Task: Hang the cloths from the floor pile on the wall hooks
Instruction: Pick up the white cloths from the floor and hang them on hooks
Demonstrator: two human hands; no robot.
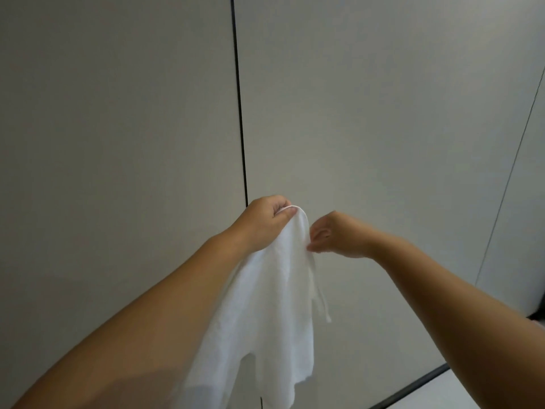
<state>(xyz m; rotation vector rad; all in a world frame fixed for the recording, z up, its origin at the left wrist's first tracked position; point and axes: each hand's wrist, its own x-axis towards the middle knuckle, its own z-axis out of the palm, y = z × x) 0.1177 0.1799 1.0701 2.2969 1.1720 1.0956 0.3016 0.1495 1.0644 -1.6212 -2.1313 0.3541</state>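
The left hand [267, 215] has its grip closed over the top fold of a white cloth [265, 305], which hangs below it toward the near side. The right hand [334, 236] pinches the cloth's right edge just beside, before the grey wall [118, 113].

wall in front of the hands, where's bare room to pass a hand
Free: the wall left of the dark seam, and the panel right of it above both hands. Crowded: low centre, where the left hand and right hand hold the white cloth. No hook visible.
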